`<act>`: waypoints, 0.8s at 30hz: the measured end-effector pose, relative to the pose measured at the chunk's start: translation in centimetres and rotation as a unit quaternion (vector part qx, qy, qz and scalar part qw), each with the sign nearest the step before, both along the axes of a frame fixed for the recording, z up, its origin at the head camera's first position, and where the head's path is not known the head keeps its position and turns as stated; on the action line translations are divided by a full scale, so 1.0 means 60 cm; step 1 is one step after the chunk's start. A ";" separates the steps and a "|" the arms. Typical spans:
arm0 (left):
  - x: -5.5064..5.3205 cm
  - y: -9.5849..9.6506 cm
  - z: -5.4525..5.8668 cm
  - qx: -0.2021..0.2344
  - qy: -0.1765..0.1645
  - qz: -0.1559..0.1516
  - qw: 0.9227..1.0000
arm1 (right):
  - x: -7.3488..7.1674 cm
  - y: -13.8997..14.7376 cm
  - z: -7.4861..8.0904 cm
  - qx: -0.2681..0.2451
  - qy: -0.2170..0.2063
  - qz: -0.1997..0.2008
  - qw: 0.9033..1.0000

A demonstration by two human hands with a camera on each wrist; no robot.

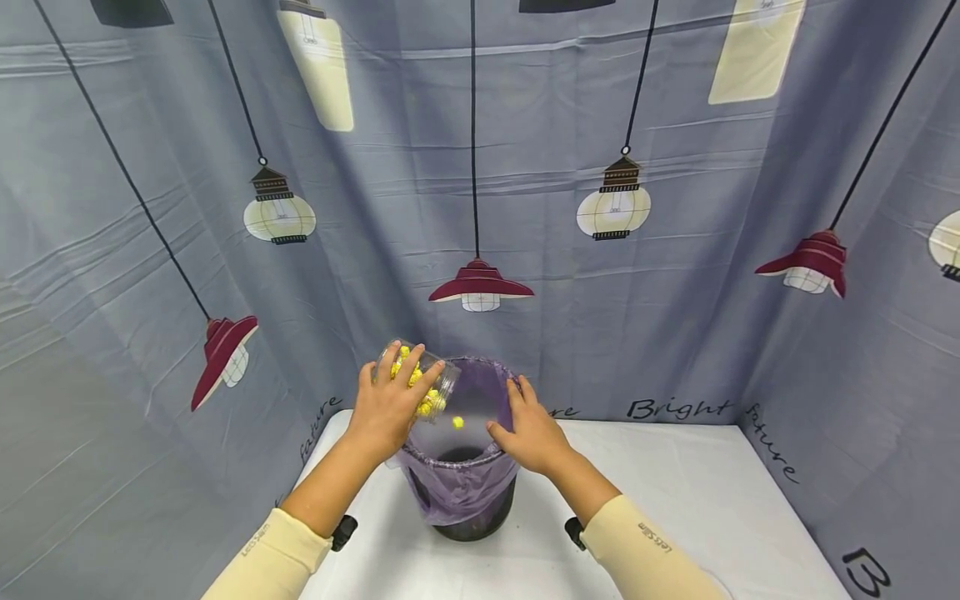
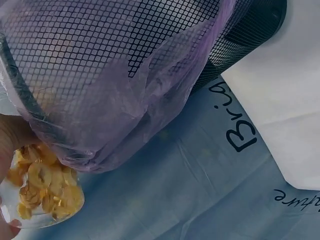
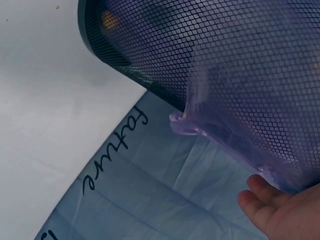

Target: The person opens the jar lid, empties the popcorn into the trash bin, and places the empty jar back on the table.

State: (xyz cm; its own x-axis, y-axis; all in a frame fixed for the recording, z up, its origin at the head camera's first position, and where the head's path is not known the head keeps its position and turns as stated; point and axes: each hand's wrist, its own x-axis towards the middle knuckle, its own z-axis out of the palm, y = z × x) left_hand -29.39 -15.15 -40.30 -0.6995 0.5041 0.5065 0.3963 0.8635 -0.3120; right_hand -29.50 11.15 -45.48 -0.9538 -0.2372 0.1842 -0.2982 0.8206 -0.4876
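Note:
My left hand (image 1: 388,408) grips a clear jar (image 1: 446,385) of small yellow pieces (image 1: 417,377). The jar lies tilted, its mouth over the left rim of a black mesh trash bin (image 1: 480,525) lined with a purple bag (image 1: 461,492). A single yellow piece (image 1: 457,422) shows apart from the jar, within the bin's opening. In the left wrist view, crinkled yellow pieces (image 2: 45,185) fill the jar's base. My right hand (image 1: 536,429) holds the bin's right rim, thumb over the opening and fingers on the outer side. Its fingertips (image 3: 260,185) extend past the bag's folded edge.
The bin stands on a white table (image 1: 637,483). A grey-blue curtain (image 1: 547,333) printed with lamps and lettering hangs close behind and along both sides. Through the mesh, a yellow spot (image 3: 110,20) shows near the bin's bottom.

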 end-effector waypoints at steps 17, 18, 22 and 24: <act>0.003 0.012 -0.003 -0.057 0.011 -0.022 0.998 | 0.000 -0.002 0.000 -0.003 -0.003 -0.003 1.000; 0.004 0.011 -0.003 -0.061 0.013 -0.024 0.998 | 0.000 -0.002 0.000 -0.003 -0.002 -0.004 1.000; 0.003 0.012 0.000 -0.078 0.012 -0.030 0.996 | -0.002 0.000 -0.002 -0.004 0.002 -0.002 1.000; 0.003 0.013 0.004 -0.088 0.008 -0.031 0.996 | -0.002 0.001 -0.003 -0.004 0.002 -0.001 1.000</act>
State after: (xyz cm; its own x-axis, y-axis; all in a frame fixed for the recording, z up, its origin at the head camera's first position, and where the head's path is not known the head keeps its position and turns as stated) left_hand -29.24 -14.36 -40.09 -0.6571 0.6276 0.4175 0.4403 0.7691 -0.4632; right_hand -29.63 11.21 -45.67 -0.9535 -0.2339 0.1903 -0.2988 0.8170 -0.4932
